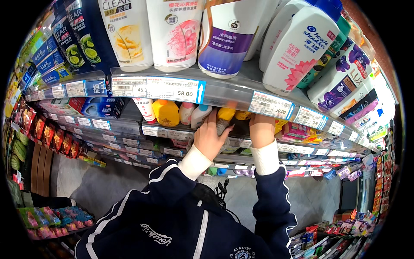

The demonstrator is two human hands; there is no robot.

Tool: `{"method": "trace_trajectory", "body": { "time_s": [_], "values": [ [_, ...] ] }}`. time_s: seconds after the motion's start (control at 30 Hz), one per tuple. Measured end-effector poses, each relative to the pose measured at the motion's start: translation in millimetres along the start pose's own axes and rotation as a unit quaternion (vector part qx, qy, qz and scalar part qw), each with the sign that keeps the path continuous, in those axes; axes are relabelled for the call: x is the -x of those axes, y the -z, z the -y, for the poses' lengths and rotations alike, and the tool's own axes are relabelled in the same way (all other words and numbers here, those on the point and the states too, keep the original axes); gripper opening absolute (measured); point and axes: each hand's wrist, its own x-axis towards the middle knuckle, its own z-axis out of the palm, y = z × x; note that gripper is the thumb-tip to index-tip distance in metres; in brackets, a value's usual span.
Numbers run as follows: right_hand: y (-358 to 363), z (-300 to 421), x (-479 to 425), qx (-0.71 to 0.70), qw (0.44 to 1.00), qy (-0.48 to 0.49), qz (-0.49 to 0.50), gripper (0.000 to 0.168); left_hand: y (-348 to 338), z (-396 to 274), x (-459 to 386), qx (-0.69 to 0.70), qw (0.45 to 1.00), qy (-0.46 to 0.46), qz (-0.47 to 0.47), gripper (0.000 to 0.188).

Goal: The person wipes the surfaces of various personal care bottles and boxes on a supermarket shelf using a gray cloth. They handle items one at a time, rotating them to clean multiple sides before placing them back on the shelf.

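Observation:
My left hand [209, 137] is at the front of the second shelf, with a grey cloth [222, 126] bunched in its grip. The cloth lies against a yellow bottle [226, 114]; whether the fingers also hold that bottle is unclear. My right hand [263, 131] reaches in under the upper shelf's lip, its fingers hidden. Close by it, another yellow container [242, 115] shows partly. Left of my left hand stand a white bottle with a blue cap [200, 116], a pink-capped bottle [186, 114] and an orange-yellow bottle [165, 113].
Large shampoo bottles [176, 35] line the upper shelf, whose clear price-tag lip [226, 89] overhangs my hands. Toothpaste boxes [102, 106] lie to the left. Pink packs [296, 131] are to the right. Lower shelves continue beneath, above a grey floor [113, 181].

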Motion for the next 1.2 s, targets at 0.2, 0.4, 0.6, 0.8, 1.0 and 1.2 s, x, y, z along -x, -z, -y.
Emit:
{"method": "trace_trajectory", "body": {
  "time_s": [0.2,0.4,0.6,0.8,1.0,1.2],
  "values": [
    [-15,0,-19,0.083,0.994,-0.006,0.067,0.029,-3,12,-2,0.000,1.000,-0.001,0.027,0.051],
    [-6,-3,-26,0.068,0.991,-0.022,0.112,0.029,12,7,15,0.129,0.987,-0.075,-0.060,0.044],
    [-4,-8,-21,0.077,0.996,0.039,0.011,0.025,50,2,42,0.272,0.960,0.013,0.068,0.047],
    [75,24,46,-0.324,0.945,-0.039,-0.008,0.032,81,9,52,0.406,0.882,0.143,0.193,0.046],
    [84,57,126,-0.577,0.776,-0.197,0.162,0.041,69,-19,52,0.397,0.848,0.153,0.317,0.032],
    [77,62,177,-0.693,0.593,-0.400,0.082,0.030,49,-19,61,0.533,0.694,0.387,0.290,0.045]
  ]
}}
